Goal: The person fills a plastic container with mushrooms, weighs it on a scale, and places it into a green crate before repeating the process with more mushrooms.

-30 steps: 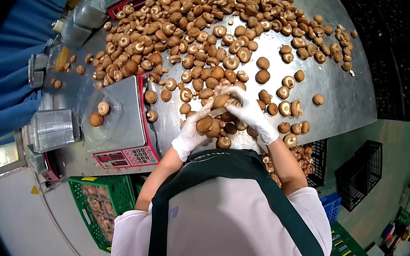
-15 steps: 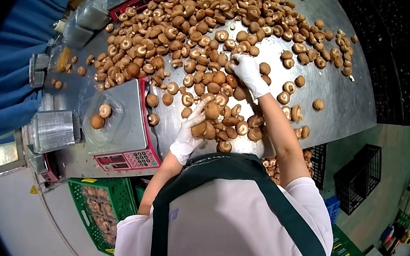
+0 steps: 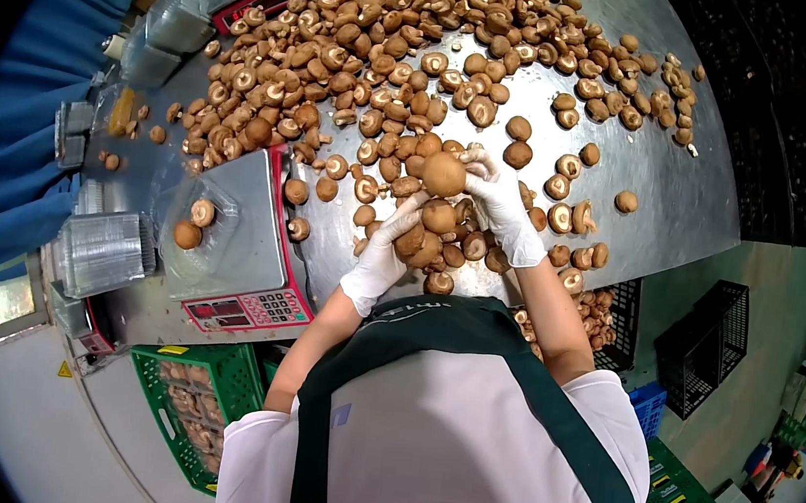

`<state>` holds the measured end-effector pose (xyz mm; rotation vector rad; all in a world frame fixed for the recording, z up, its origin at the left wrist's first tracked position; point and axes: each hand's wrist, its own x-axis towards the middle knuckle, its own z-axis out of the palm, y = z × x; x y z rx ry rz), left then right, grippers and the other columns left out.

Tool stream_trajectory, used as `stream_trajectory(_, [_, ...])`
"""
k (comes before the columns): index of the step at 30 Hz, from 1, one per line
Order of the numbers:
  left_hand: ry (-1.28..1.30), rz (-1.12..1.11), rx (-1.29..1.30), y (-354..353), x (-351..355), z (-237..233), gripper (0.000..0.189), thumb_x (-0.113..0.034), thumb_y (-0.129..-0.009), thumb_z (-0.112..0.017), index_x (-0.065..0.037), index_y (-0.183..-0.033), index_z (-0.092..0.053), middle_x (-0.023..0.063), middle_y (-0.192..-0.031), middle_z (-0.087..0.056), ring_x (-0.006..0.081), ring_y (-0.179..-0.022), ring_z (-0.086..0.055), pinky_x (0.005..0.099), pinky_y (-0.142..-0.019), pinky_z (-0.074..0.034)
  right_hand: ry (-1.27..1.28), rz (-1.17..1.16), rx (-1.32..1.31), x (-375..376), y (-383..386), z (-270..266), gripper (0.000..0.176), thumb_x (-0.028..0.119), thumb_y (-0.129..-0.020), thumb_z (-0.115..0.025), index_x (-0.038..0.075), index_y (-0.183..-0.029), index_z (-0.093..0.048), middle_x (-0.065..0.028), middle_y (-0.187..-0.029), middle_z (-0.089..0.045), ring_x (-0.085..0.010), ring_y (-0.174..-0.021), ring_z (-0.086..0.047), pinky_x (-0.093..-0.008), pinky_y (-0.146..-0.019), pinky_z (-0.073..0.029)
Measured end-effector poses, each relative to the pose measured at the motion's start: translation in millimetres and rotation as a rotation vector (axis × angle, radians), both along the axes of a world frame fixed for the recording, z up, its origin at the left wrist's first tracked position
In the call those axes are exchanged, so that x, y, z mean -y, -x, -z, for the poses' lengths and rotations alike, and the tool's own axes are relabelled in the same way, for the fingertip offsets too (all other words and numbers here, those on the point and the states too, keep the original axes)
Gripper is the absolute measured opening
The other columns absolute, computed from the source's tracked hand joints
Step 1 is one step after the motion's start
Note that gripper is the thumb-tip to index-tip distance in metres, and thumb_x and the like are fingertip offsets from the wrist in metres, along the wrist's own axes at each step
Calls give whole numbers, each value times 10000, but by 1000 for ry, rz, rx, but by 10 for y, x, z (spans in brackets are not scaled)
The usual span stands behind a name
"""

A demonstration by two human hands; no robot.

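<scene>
White gloves cover both of my hands above the metal table [image 3: 615, 195]. My left hand [image 3: 385, 257] is closed around several brown shiitake mushrooms [image 3: 420, 246], holding them in a cluster near my apron. In my right hand [image 3: 498, 203] a large round shiitake mushroom [image 3: 444, 174] is pinched, its smooth cap facing up, just above the left hand's cluster. Loose mushrooms lie under and around both hands. A big heap of shiitake mushrooms [image 3: 377, 28] spreads over the far part of the table.
Left of my hands stands a red-edged scale [image 3: 249, 312], bearing a clear plastic tray [image 3: 194, 259] with two mushrooms. Stacked clear trays [image 3: 106, 258] are beside it. A green crate [image 3: 200, 358] with packed mushrooms sits below. Black crates [image 3: 702, 352] lie on the floor at right.
My right hand has come back toward my body from the mushrooms farther out, bringing a large mushroom next to my left hand. The left hand still holds its cluster, slightly shifted.
</scene>
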<state>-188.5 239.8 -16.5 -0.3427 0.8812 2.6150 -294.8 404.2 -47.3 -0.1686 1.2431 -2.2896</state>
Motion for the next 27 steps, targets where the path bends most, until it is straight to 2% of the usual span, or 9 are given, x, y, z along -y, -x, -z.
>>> stream_trajectory(6, [116,-130,84,-24,-6,113,444,-214,-869,-596,-45,-1237,-413,64,-1090,-536,168,-964,-566,281,-765,-508,-588,-210,-376,73,-241,-328,227,30,-829,-583,18,-1054,-615,-32,-1032,-631,-77,-931,-564,-231,-813,-465])
stream_trajectory(10, [215,-314,32,-113,268,67,422,-193,-862,-600,-74,-1228,-425,75,-1096,-535,151,-915,-558,257,-724,-489,-594,-25,-363,105,-240,-278,248,41,-828,-566,51,-1069,-626,-43,-980,-667,-78,-850,-605,-221,-761,-490])
stream_trajectory(11, [331,-405,-2,-135,331,-182,354,-274,-859,-607,-85,-1139,-502,31,-937,-562,90,-670,-512,221,-569,-453,-728,-50,-351,76,-216,-277,246,79,-839,-570,57,-1079,-622,-49,-948,-674,-76,-789,-607,-228,-715,-498])
stream_trajectory(12, [451,-445,-24,-187,564,-252,350,-263,-849,-618,-84,-1129,-509,38,-918,-570,90,-675,-518,220,-555,-450,-784,-46,-348,39,-193,-248,244,101,-841,-576,61,-1078,-622,-54,-917,-676,-73,-765,-605,-230,-696,-497])
stream_trajectory(13, [567,-521,-18,-278,804,-317,435,-208,-809,-655,-69,-1176,-468,83,-1074,-546,168,-965,-568,282,-759,-505,-840,-41,-345,-7,-166,-189,243,122,-844,-581,66,-1076,-623,-59,-887,-678,-69,-740,-602,-231,-678,-496])
stream_trajectory(19, [1373,-946,-173,-843,2174,-623,460,-120,-811,-636,-43,-1229,-461,137,-1254,-482,238,-1086,-523,326,-893,-460,-863,-9,-431,-191,10,-14,209,145,-836,-589,72,-1023,-644,-81,-828,-662,-132,-753,-623,-265,-707,-482])
stream_trajectory(23, [1836,-708,-129,-1068,2654,-306,426,-127,-794,-646,-38,-1192,-524,144,-1302,-473,276,-1214,-428,369,-1034,-307,-900,-52,-352,-145,129,-51,229,165,-829,-585,82,-1034,-646,-112,-820,-666,-144,-762,-627,-285,-725,-485])
stream_trajectory(25, [2326,-476,-184,-1037,2665,-318,444,-180,-780,-661,-68,-1191,-537,126,-1295,-489,306,-1228,-414,382,-1038,-290,-953,-34,-463,-79,220,-7,243,180,-826,-584,79,-1039,-643,-136,-790,-660,-153,-746,-630,-287,-716,-487])
stream_trajectory(27, [2339,-480,-117,-986,2583,-356,460,-219,-770,-666,-90,-1193,-540,117,-1297,-488,326,-1229,-407,396,-1030,-294,-928,-8,-509,26,309,6,266,217,-816,-589,77,-1036,-641,-156,-773,-655,-189,-725,-641,-301,-699,-492])
